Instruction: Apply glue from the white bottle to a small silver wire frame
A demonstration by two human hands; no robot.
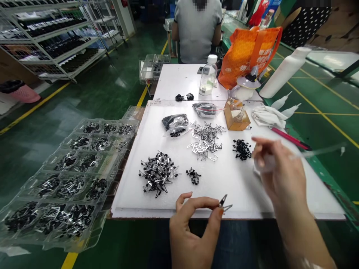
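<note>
My left hand (196,224) is closed at the table's front edge, pinching a small V-shaped metal clip (223,203) with a dark upper arm between thumb and forefinger. My right hand (280,168), blurred by motion, is raised over the right side; a thin translucent stick-like thing (319,151) extends from it, its kind unclear. Just left of that hand lies a heap of tiny black pieces (242,149). Bare V-shaped metal clips (207,142) are spread mid-table. On the left is a pile of clips with black parts (158,172), beside a small cluster of dark pieces (194,175).
Clear plastic trays (64,183) of clips stand left of the white table (224,179). Farther back are plastic bags of black parts (176,125), a small wooden box (237,117), a white cloth (267,115), a bottle (208,76) and an orange bag (246,56). A person sits ahead.
</note>
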